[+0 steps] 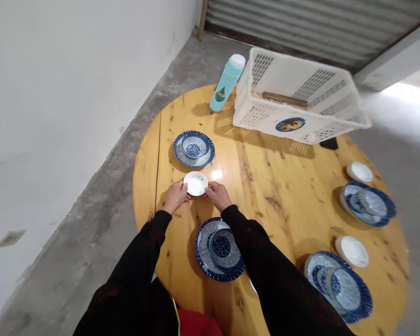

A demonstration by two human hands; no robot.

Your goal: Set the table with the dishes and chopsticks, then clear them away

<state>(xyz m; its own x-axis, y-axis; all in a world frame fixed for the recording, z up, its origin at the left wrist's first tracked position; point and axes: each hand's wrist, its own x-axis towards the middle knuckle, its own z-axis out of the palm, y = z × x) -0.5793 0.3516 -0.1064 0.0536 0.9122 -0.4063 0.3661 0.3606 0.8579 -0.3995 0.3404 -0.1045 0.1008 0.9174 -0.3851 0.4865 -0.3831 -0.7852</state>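
A small white bowl (196, 183) is held between my two hands over the left part of the round wooden table (245, 186). My left hand (177, 196) pinches its left rim, and my right hand (217, 195) grips the right rim. Just beyond it sits a blue-and-white plate (179, 155) with a patterned bowl (193, 148) in it. Nearer to me, a second blue-and-white plate (203, 249) carries another patterned bowl (221, 246), partly covered by my right sleeve. Whether the white bowl touches the tabletop I cannot tell.
A white plastic crate (259, 109) stands at the back with brown sticks inside, beside a light-blue bottle (227, 84). On the right are two more blue-and-white plates (366, 298) (388, 210) with bowls, and white bowls (353, 251) (360, 171). A white wall (56, 93) rises on the left.
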